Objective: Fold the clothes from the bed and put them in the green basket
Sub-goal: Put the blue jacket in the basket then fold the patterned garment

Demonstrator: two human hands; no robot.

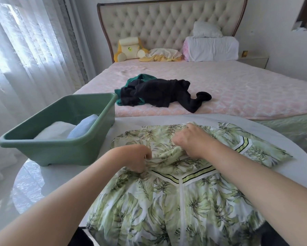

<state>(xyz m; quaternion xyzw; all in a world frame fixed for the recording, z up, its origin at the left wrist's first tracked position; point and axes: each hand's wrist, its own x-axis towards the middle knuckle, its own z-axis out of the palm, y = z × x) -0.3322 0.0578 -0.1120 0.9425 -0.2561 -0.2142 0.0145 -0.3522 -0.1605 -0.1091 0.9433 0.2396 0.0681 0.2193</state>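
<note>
Leaf-print garment (pixel 167 201) is lying spread on the round white table (pixel 149 119) at the foot of the bed (pixel 238 86), its near part draping over the table edge toward the person. Both hands are working on its upper part. Left hand (pixel 136 159) is pinching a bunched fold of the cloth, fingers curled tight around it. Right hand (pixel 190 142) is sitting just beyond, knuckles up, fingers curled down into the gathered fabric and gripping it; the far edge of the cloth is showing above the fingertips. The two hands are near each other, a ridge of rumpled fabric running between them. A striped trim band is crossing the garment just below the hands. Green basket (pixel 69 153) is standing on the left side of the table, just beside the garment, not touching it as far as can be told. Inside it, a white folded piece (pixel 55 130) is lying flat and a light blue folded piece (pixel 83 126) is leaning against the right wall. On the pink bed cover, a black garment (pixel 163 95) is lying crumpled on top of a teal garment (pixel 136 80), well apart from the table. White pillows (pixel 211 47) are stacking up at the tufted headboard (pixel 158 23). Sheer curtain (pixel 25 50) is hanging at left.
</note>
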